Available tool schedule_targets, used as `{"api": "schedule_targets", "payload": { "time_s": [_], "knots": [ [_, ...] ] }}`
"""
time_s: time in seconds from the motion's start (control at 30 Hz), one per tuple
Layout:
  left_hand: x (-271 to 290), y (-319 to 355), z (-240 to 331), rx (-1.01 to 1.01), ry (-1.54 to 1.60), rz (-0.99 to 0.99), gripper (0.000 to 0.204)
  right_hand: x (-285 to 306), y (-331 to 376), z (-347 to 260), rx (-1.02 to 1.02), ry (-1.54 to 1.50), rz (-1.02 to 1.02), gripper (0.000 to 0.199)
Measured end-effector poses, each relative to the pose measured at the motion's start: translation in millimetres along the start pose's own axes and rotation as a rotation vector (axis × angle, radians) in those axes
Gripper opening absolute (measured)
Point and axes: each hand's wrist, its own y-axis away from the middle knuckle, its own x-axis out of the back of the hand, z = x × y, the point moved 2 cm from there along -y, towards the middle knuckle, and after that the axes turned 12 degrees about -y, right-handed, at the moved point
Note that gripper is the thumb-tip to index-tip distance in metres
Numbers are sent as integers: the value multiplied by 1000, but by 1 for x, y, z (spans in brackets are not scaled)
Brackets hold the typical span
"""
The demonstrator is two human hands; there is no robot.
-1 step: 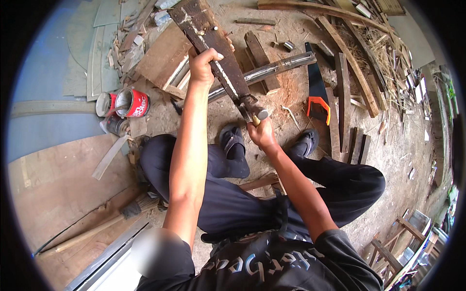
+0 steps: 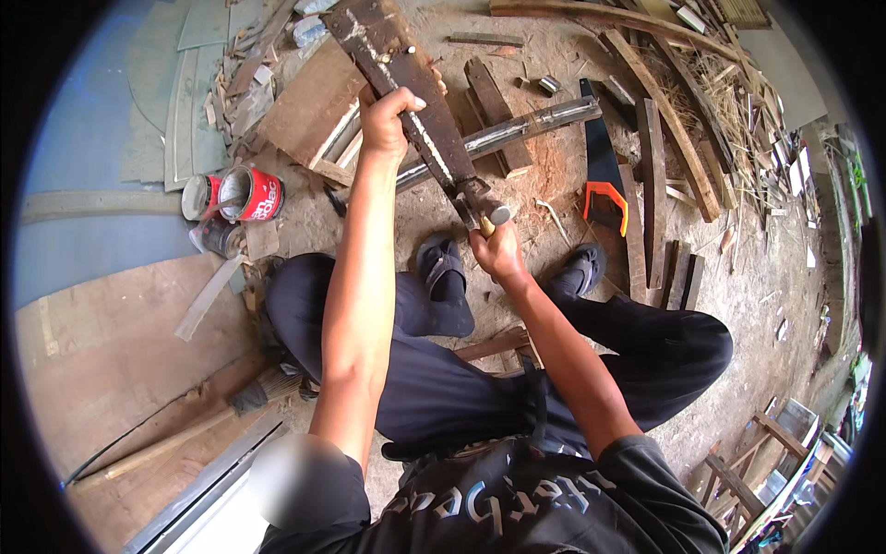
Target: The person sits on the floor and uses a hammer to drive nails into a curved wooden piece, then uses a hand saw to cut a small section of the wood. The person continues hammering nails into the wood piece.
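My left hand (image 2: pixel 385 122) is closed around the edge of a dark brown wooden board (image 2: pixel 420 106) streaked with white, its thumb lying on the top face. The board slants from the upper middle toward me. At its near end my right hand (image 2: pixel 499 251) grips a hammer (image 2: pixel 499 215) by the handle; the round metal face shows, and the head is against or very close to the board. Most of the handle is hidden in my fist. Beneath the board, a long grey-white weathered strip (image 2: pixel 544 120) crosses over a wood block (image 2: pixel 494 92).
A handsaw (image 2: pixel 604 175) with an orange and black handle lies to the right, beside several timber lengths (image 2: pixel 653 185). Paint cans (image 2: pixel 251 194) stand at the left near a wooden box (image 2: pixel 314 106). My sandalled feet (image 2: pixel 441 258) are close below the board.
Almost nothing differs. The hammer and the board appear to have shifted very slightly; both hands keep their grip.
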Motion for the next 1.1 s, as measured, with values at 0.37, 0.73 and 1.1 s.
{"api": "schedule_targets", "payload": {
  "time_s": [0.37, 0.73, 1.1],
  "knots": [
    [3, -9, 7, -23, 61, 4, 52, -12, -12, 15, 80, 52, 78, 70],
    [3, -37, -10, -16, 84, 17, 19, -24, -29, 58, 265, 18, 175, 72],
    [7, -38, -15, 0, 117, 151, 18, -26, -37, 70, 208, -101, 209, 64]
  ]
}}
